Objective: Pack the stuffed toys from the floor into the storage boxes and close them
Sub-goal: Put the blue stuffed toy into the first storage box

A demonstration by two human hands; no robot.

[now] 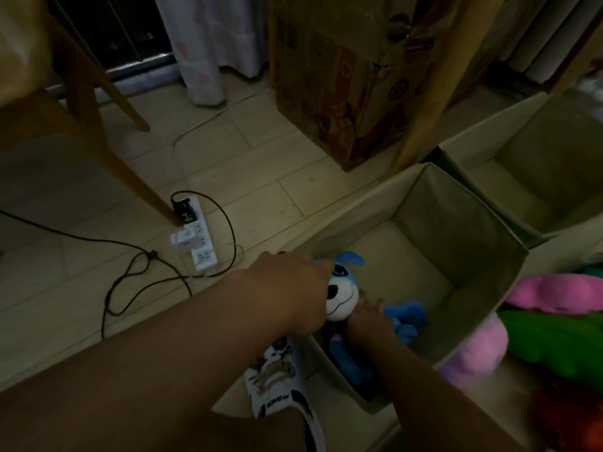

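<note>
A blue and white stuffed dog [346, 295] lies inside the near beige storage box [463, 243], at its near left corner. My left hand [293, 288] grips the toy's head from the left, over the box's rim. My right hand [368, 321] holds the toy's body from below, its fingers curled into the blue plush. A second beige storage box [551, 164] stands open behind and to the right. A pink stuffed toy [554, 291] and a green one [554, 334] lie on the floor right of the near box.
A white power strip [195, 236] with black cables lies on the tiled floor to the left, beside a wooden chair leg [130, 171]. A cardboard box [342, 86] stands behind the storage boxes. A white patterned slipper [280, 380] is near the box's front corner.
</note>
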